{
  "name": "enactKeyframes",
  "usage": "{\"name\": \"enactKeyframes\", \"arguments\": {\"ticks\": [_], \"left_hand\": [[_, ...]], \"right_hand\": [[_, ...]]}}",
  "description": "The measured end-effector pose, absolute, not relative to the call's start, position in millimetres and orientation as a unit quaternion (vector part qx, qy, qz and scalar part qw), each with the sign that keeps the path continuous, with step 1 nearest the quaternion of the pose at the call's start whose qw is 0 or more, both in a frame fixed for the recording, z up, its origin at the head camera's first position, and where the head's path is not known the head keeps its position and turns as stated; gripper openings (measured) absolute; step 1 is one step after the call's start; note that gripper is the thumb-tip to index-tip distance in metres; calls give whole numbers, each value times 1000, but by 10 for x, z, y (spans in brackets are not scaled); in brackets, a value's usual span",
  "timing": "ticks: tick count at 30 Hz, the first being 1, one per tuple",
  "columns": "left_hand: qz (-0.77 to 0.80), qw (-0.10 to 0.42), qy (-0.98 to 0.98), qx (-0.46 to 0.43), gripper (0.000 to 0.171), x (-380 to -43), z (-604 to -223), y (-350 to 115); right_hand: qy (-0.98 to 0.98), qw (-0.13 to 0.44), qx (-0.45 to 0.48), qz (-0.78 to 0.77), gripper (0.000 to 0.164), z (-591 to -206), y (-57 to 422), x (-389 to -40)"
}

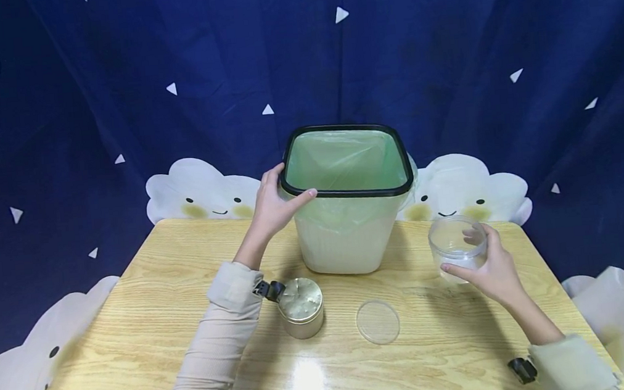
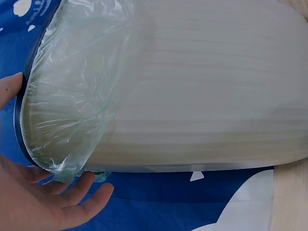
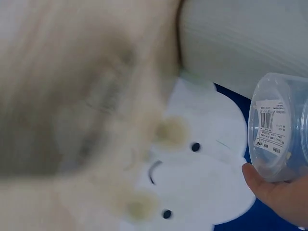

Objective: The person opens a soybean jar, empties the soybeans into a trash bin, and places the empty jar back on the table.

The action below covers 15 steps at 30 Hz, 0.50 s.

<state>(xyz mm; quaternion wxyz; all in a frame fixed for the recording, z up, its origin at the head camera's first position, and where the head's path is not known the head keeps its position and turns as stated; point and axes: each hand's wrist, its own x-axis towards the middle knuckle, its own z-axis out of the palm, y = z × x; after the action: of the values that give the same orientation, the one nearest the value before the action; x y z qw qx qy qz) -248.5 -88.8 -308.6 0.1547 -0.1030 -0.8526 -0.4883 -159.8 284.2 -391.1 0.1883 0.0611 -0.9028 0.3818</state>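
A white trash bin (image 1: 343,235) with a black rim and a green liner bag (image 2: 72,91) stands at the back of the table. My left hand (image 1: 275,204) grips its rim at the left front corner, thumb on the front and fingers round the side. To the right, my right hand (image 1: 493,269) holds a clear plastic jar (image 1: 458,250) by its side, its mouth uncovered. A white barcode label (image 3: 271,126) shows on the jar's base in the right wrist view. Flat on the table between jar and tin lies a clear round lid (image 1: 377,322).
A round gold tin (image 1: 301,308) stands below my left forearm, close to the wrist camera. The wooden table (image 1: 185,274) ends at a blue curtain (image 1: 210,55) with white cloud shapes right behind the bin.
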Motion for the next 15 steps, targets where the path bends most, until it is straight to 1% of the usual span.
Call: {"name": "enactKeyframes", "arguments": {"ticks": [5,15], "left_hand": [[-489,153,-853,-104,84,-2481,-3091,-885],[-491,149,-852,-104,84,-2476,-3083,-887]], "right_hand": [[-902,148,44,402,95,-4121,2813,-1589],[-891,83,30,446,95,-4388,2749,-1574]]}}
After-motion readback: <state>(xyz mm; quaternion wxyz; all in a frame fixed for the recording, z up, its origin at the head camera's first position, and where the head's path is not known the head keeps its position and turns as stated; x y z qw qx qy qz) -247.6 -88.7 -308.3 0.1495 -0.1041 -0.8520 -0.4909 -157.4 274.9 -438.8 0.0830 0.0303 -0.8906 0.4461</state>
